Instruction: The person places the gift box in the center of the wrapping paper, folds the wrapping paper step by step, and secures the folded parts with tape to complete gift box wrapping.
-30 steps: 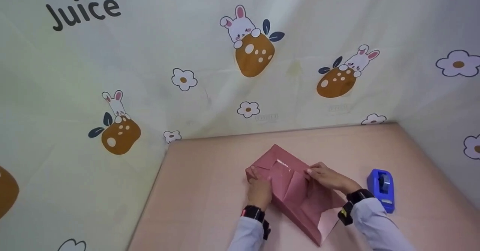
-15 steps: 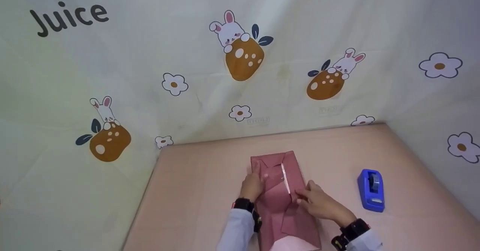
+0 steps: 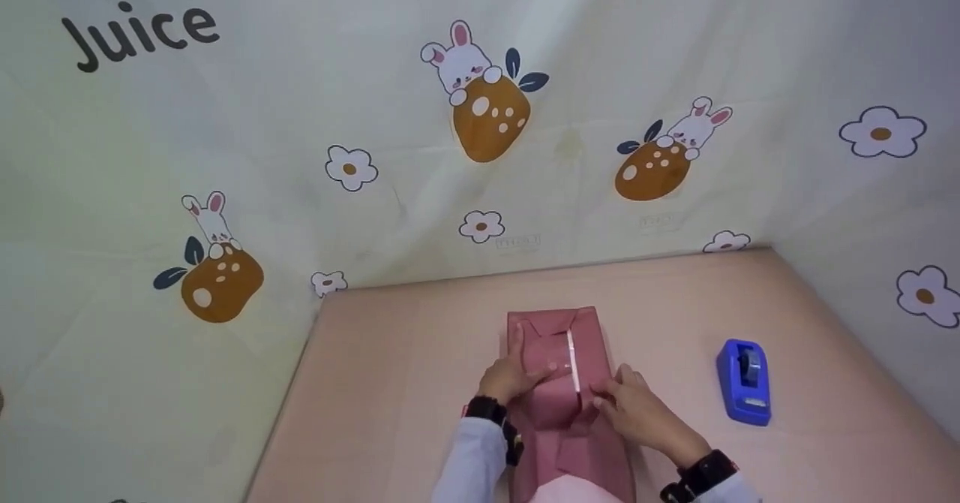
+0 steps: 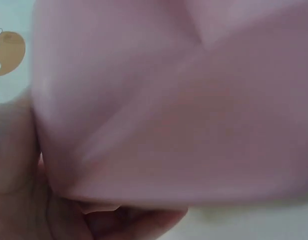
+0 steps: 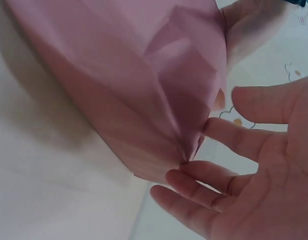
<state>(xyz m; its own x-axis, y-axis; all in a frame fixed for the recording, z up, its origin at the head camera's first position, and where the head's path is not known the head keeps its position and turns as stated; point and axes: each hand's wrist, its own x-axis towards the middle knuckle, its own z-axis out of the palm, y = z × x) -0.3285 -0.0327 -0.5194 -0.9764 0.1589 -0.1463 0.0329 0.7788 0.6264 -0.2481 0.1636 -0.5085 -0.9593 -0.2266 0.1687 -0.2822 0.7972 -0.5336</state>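
Our left hand [image 3: 510, 375] grips a boxy dusty-red paper package [image 3: 591, 349] our right hand [image 3: 643, 414] touches, fingers [image 5: 233, 137] loose, blue plastic tape dispenser [image 3: 742, 384] to their right.

Pale walls [image 3: 300, 112] with 3 rabbit prints [image 3: 466, 67] around peach tabletop [image 3: 405, 383]

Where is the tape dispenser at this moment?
In the head view, the tape dispenser sits on the right part of the table, to the right of the pink package.

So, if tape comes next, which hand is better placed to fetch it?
Likely the right hand: it's nearer the blue tape dispenser, while the left hand is across the pink package, farther away.
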